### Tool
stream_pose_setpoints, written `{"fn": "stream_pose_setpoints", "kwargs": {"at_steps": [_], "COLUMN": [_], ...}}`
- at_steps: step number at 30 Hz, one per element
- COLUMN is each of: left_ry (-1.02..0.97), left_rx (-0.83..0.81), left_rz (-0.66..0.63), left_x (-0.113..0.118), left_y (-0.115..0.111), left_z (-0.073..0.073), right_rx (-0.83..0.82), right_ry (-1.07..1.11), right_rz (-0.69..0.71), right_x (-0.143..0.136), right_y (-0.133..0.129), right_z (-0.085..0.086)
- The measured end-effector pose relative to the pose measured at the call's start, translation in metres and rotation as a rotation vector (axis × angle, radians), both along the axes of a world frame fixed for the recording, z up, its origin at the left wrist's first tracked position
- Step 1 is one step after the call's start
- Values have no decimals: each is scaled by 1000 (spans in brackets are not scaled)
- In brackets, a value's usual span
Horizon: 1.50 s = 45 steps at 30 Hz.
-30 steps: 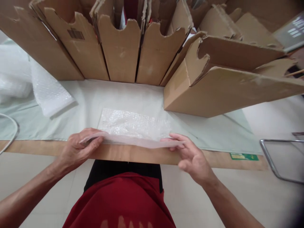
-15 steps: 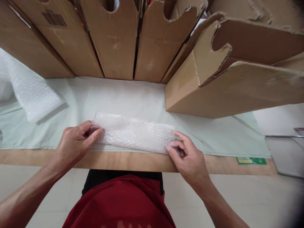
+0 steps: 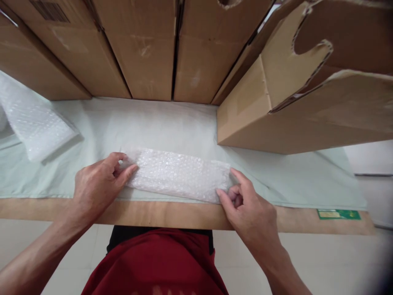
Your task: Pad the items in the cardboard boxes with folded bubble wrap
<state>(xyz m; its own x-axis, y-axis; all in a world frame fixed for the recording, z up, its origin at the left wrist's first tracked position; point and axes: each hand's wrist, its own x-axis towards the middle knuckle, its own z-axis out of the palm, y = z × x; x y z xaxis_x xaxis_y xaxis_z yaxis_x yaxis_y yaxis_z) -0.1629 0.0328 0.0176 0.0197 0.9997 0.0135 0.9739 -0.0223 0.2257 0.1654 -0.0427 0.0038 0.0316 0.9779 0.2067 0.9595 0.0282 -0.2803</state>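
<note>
A flat, folded strip of clear bubble wrap [image 3: 178, 174] lies lengthwise near the front edge of the cloth-covered table. My left hand [image 3: 102, 180] pinches its left end between thumb and fingers. At the other end, my right hand [image 3: 248, 200] holds the strip's right edge, thumb on the lower corner and index finger at the upper corner, the other fingers curled in.
Tall cardboard boxes [image 3: 144, 61] stand in a row along the back. An open-topped box [image 3: 294, 123] stands at the right. More bubble wrap [image 3: 39, 123] lies at the left. A green label [image 3: 339, 214] is on the wooden edge [image 3: 172, 213].
The view has shifted closer to the boxes, so they look larger. Both hands still hold the ends of the bubble wrap, with the right fingers slightly changed in pose.
</note>
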Motion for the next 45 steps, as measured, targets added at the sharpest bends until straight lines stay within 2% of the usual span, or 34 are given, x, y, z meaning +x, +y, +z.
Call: {"fn": "stream_pose_setpoints", "kwargs": {"at_steps": [4, 7, 10, 12, 14, 16, 18, 20, 22, 25, 31, 35, 38, 40, 43, 45], "left_ry": [11, 4, 12, 25, 8, -28, -25, 27, 67, 65, 32, 14, 0, 0, 10, 9], "left_rx": [-14, -33, 5, 147, 311, 362, 286, 169, 83, 39, 23, 34, 43, 52, 58, 64], "left_rz": [28, 36, 12, -39, -136, -306, -506, -599, -590, -543, -468, -465, -464, -467, -468, -473], "left_x": [4, 2, -2, 0, 12, 33, 56, 70, 73, 61, 43, 43, 44, 44, 45, 44], "left_y": [-3, -4, -7, -11, -18, -25, -29, -31, -31, -32, -36, -37, -36, -36, -36, -37], "left_z": [0, -1, -2, 0, 1, 1, -4, -12, -21, -26, -21, -22, -23, -24, -24, -23], "right_rx": [173, 277, 178, 86, 40, 40, 60, 72, 74, 72, 23, -11, -31, -33, 1, -26], "right_ry": [-60, -78, -90, -126, -157, -167, -164, -156, -148, -147, -157, -200, -167, -72, 44, 19], "right_rz": [39, 229, 443, 499, 501, 495, 498, 501, 504, 517, 497, 487, 492, 473, 342, 291], "right_x": [7, -8, -31, -43, -47, -45, -42, -39, -38, -39, -37, -19, 4, 15, 19, 14], "right_y": [4, 15, 27, 32, 33, 31, 30, 30, 31, 32, 29, 19, 12, 14, 27, 41], "right_z": [14, 24, 16, 3, -9, -16, -18, -18, -19, -21, -21, -20, -12, -2, 12, 17]}}
